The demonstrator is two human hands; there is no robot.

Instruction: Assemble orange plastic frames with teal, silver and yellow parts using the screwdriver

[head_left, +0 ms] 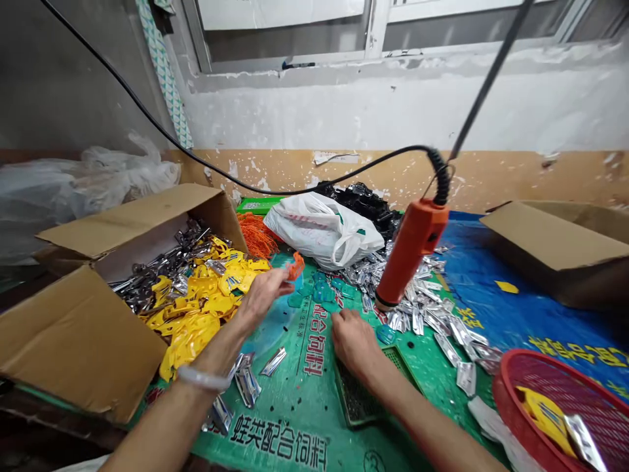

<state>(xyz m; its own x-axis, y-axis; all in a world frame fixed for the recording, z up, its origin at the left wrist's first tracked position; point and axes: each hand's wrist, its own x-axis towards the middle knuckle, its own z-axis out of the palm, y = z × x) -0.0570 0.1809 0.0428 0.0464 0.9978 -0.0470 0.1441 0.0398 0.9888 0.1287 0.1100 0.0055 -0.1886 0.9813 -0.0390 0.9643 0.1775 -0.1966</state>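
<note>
My left hand (266, 293) is raised over the green sheet, its fingers closed on a small orange plastic piece (295, 267). Something pale blue shows beside that piece. To the left of this hand lies a heap of yellow plastic pieces (204, 308). My right hand (352, 335) is low over the far end of a shallow dark-green basket (361, 400), fingers curled together; whatever they may hold is hidden. Teal translucent pieces (323, 292) lie just beyond it. A red-orange electric screwdriver (411, 252) hangs on a cord to the right of my right hand.
Silver metal pieces (427, 305) spread behind the screwdriver. A cardboard box (83, 334) stands left, another cardboard box (555, 236) right. A white plastic bag (319, 226) and orange strings (256, 235) lie at the back. A red basket (506, 387) sits at front right.
</note>
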